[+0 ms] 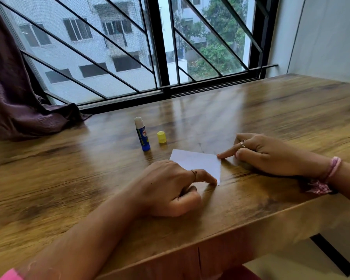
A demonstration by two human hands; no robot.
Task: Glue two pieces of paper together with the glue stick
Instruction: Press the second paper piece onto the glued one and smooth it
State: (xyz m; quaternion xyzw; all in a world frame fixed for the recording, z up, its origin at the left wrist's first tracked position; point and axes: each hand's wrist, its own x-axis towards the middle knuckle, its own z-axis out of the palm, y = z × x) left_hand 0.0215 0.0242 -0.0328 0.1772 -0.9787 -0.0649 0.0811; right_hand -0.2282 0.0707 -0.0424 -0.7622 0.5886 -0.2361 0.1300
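A small white paper [198, 163] lies flat on the wooden table [281, 110]; I cannot tell whether it is one sheet or two stacked. My left hand [170, 188] rests over its near left part, index fingertip pressing its near right corner. My right hand [267, 154] lies to the right, index fingertip touching the paper's far right corner, other fingers curled. Behind the paper the blue glue stick [142, 136] stands upright and uncapped with its white glue exposed. Its yellow cap [161, 137] stands just to its right.
A purple curtain [18, 106] drapes onto the table's far left. A barred window [129, 47] runs along the far edge. The table's near edge [251, 229] slants down to the left in front of my arms, with floor visible at the lower right.
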